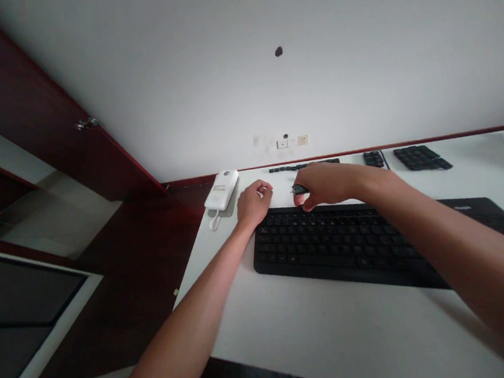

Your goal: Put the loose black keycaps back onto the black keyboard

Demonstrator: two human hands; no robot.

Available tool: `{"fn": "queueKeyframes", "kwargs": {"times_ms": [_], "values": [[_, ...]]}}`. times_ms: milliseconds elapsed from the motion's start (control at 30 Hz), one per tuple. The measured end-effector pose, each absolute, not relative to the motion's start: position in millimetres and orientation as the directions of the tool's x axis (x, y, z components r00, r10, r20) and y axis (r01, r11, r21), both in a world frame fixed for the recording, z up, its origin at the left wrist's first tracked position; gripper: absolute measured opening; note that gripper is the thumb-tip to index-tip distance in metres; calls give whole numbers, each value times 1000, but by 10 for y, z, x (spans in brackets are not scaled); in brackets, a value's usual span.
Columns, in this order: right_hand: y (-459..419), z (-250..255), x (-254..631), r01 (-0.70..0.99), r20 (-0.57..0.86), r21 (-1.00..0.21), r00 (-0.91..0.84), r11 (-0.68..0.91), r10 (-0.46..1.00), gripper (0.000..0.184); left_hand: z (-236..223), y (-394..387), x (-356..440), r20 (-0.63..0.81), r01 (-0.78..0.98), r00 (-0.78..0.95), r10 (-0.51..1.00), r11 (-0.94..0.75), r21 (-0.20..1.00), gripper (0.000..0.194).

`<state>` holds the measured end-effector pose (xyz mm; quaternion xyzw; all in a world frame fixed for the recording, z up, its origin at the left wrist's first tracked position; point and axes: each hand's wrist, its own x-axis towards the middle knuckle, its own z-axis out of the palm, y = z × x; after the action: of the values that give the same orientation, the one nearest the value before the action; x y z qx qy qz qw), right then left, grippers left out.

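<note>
A black keyboard (355,244) lies across the white table (337,335). My left hand (253,202) rests curled into a loose fist on the table just beyond the keyboard's top left corner; what it holds, if anything, is hidden. My right hand (325,183) hovers over the keyboard's far edge and pinches a small dark object (299,190), perhaps a keycap or a puller, between thumb and fingers. A row of loose black keycaps (301,166) lies along the back of the table behind the hands.
A white power bank (221,190) with a short cable lies at the table's back left corner. Two groups of black keycaps (420,156) sit at the back right. A white wall with sockets (292,142) stands behind. Dark red floor and cabinet are on the left.
</note>
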<state>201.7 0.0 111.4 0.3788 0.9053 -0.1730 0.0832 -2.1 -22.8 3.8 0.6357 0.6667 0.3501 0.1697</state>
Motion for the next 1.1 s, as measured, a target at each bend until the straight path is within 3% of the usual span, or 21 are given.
{"fn": "queueKeyframes", "kwargs": {"times_ms": [233, 633, 1100], "values": [[-61, 1058, 1930, 660, -303, -335, -751, 672, 587, 15, 29, -217, -23, 207, 737, -136, 969, -40, 674, 18], [-219, 1028, 1812, 704, -327, -246, -707, 666, 627, 10, 44, -229, -16, 184, 735, -144, 972, -19, 678, 17], [-173, 982, 1817, 693, -323, -283, -720, 663, 614, 10, 44, -225, -12, 193, 747, -136, 972, -28, 665, 16]]}}
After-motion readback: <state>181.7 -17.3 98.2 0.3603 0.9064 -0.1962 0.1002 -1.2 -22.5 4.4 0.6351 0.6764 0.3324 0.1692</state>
